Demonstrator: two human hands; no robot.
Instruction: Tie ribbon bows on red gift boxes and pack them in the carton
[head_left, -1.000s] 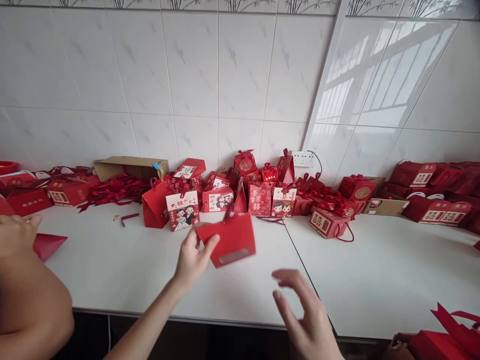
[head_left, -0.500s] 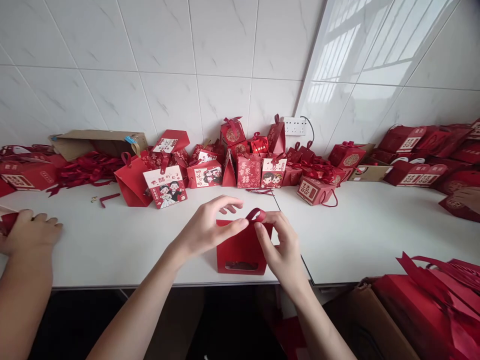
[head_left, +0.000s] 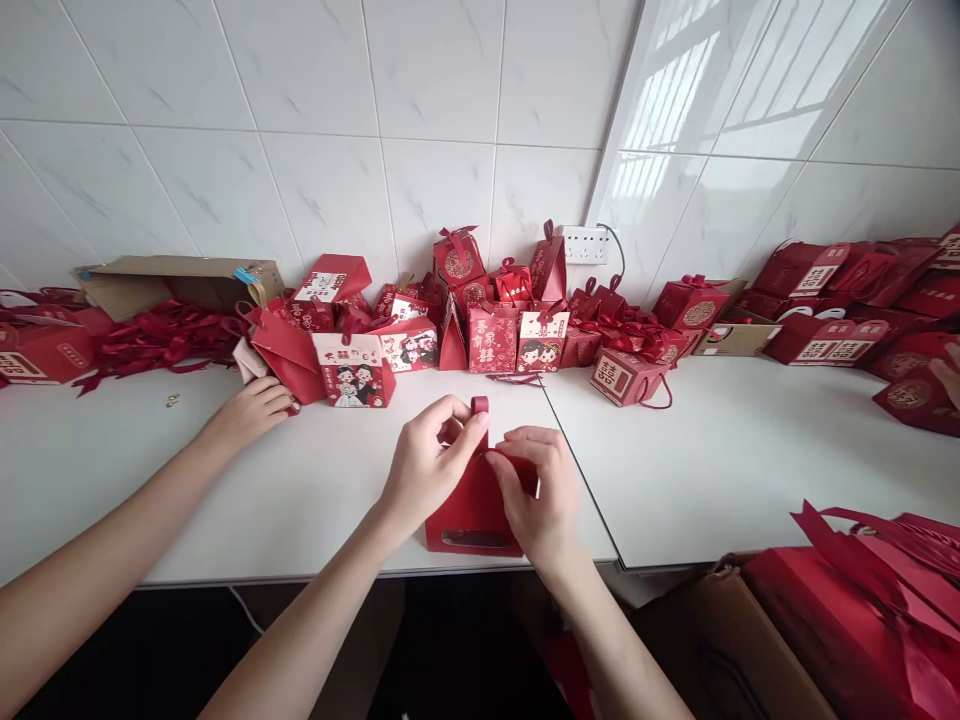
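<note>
A red gift box (head_left: 472, 510) with a small window low on its near face stands at the table's front edge. Above its top rises a dark red ribbon loop (head_left: 481, 410). My left hand (head_left: 435, 450) is closed, pinching that loop between thumb and fingers. On the right, my right hand (head_left: 541, 485) is closed on the top edge of the box, thumb in front and fingers behind. The fingers partly cover the box's top, so how the ribbon passes through it is hidden.
A co-worker's hand (head_left: 251, 415) at left touches a red box (head_left: 289, 350). Finished-looking red boxes (head_left: 493, 340) line the wall, beside a ribbon heap (head_left: 161, 335) and a cardboard box (head_left: 180, 280). Lower right, a carton (head_left: 731, 630) holds red bags. A power strip (head_left: 585, 245) sits behind.
My left hand has closed on the ribbon loop, which now stands upright. My right hand has moved down to the box top. The co-worker's hand has reached in with a box at left.
</note>
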